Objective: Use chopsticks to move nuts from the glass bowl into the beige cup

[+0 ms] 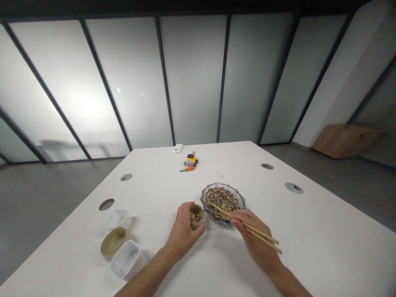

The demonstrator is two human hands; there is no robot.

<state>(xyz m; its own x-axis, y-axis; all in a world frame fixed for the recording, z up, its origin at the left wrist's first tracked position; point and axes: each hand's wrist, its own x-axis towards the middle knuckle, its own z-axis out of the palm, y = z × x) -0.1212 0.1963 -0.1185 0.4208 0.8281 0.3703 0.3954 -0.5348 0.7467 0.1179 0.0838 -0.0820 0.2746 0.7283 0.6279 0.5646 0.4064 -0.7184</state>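
My left hand (185,227) is wrapped round a small olive-brown cup (198,225) that has several pale nuts or seeds (195,216) in it. Just to the right of the cup is a scalloped clear glass bowl (239,194), filled with striped sunflower seeds (221,197) and some paler pieces. A pair of wooden chopsticks (260,234) is gripped in my right hand (252,229) at the bowl's near right side. Their tips reach over the seeds toward the bowl's left part; whether anything is pinched between them I cannot tell.
To the left stand two white dishes (126,258) and an olive bowl (113,241) between them. Farther back on the white table (154,181) are a yellow toy vehicle (191,159), an orange toy carrot (189,169) and a white box (177,149). Round holes (293,188) pierce the tabletop near both sides.
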